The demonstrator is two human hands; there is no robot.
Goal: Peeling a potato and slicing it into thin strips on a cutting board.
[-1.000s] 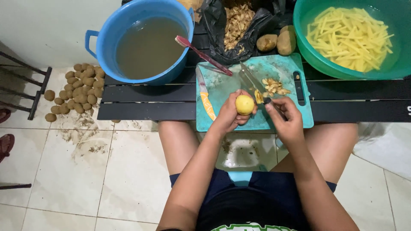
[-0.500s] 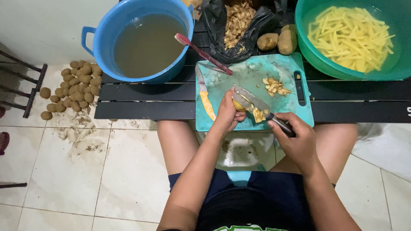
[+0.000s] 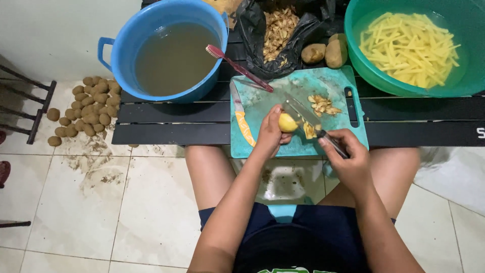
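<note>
Near the middle of the frame, the left hand (image 3: 270, 132) pinches a peeled potato (image 3: 287, 123) over the cutting board (image 3: 298, 108), and the right hand (image 3: 348, 156), closed around the knife (image 3: 308, 119), could let the blade slip onto the fingers.

potato (image 3: 287, 123) on board (image 3: 333, 81), between basins.

Board's near left corner (image 3: 242, 149) free — bucket (image 3: 121, 55), green basin (image 3: 364, 71) hem far side.
</note>
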